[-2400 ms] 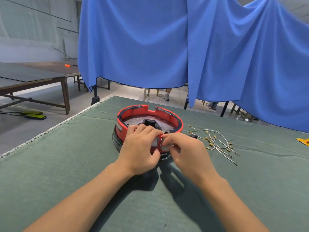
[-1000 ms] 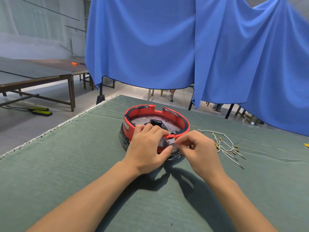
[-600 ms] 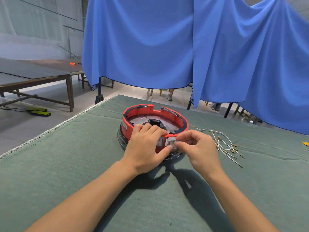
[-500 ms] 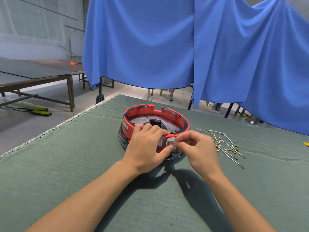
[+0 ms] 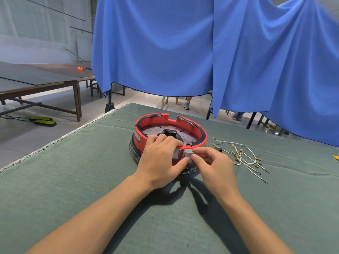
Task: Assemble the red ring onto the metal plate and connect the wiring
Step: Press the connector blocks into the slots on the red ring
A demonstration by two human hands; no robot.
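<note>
Only the head view to go on, so everything here is placed off the red ring (image 5: 170, 129). It's sitting on the green table cover (image 5: 73, 180), already around the metal plate (image 5: 152, 129), with a black block at the plate's middle. Some dark, shiny base pokes out under the ring's near edge, but I can't tell what it is.

The left hand (image 5: 159, 160) is draped over the ring's near wall, fingers curled over the top rim and thumb reaching along the outside face, so it's gripping the ring to steady it. The right hand (image 5: 212, 162) is just right of that, fingertips bunched together and pinching a small grey rocker switch (image 5: 188, 155) against the ring's near wall. A second grey switch (image 5: 176, 154) sits right beside it, half under the left hand.

My read: the ring-on-plate part looks done and this is the switch-fitting bit, with the wiring not started. The bundle of white wires (image 5: 244, 158) with gold terminals is lying loose to the ring's right, not touching it. Next move probably calls for a straight, firm push so the switch seats in its opening, with the left hand bracing so the ring doesn't slide.

Hard to make out: whether the switch is fully seated or still proud, since fingers cover its edges. The opening itself is hidden, and so is the ring's near inner side.
</note>
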